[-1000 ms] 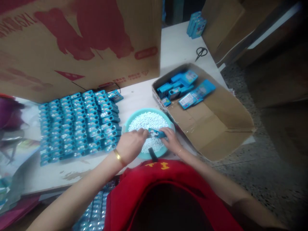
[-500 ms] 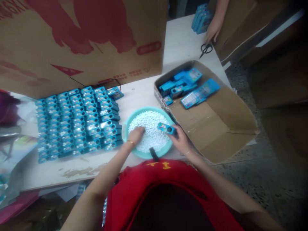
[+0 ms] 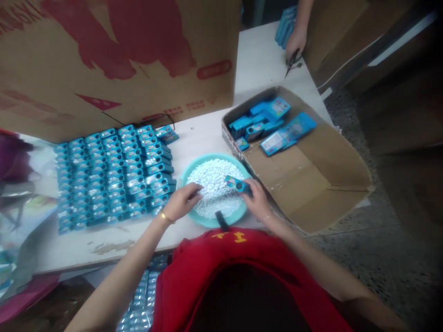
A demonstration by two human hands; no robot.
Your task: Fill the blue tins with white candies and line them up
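Note:
A turquoise basin [image 3: 238,215] full of small white pellets [image 3: 216,177] stands on the table in front of me. My right hand [image 3: 258,200] grips a small blue box [image 3: 237,183] with a dark round spot at one end, tilted over the pellets at the basin's right side. Over the basin's left rim is my left hand [image 3: 182,200], its fingers curled together; whatever they hold is hidden. Left of the basin stand rows of matching blue boxes [image 3: 114,177], several with white pellets on top.
An open cardboard box [image 3: 297,184] with several blue packs [image 3: 287,133] stands on the right. Behind the rows rises a large printed carton [image 3: 138,55]. Across the table [image 3: 256,60], another person's hand [image 3: 296,39] holds black scissors [image 3: 293,62] near more blue packs [image 3: 285,25].
My left hand has come up out of the pellets and moved left to the basin's rim. My right hand still holds the box, nearly unmoved. The other person's hand has taken the scissors.

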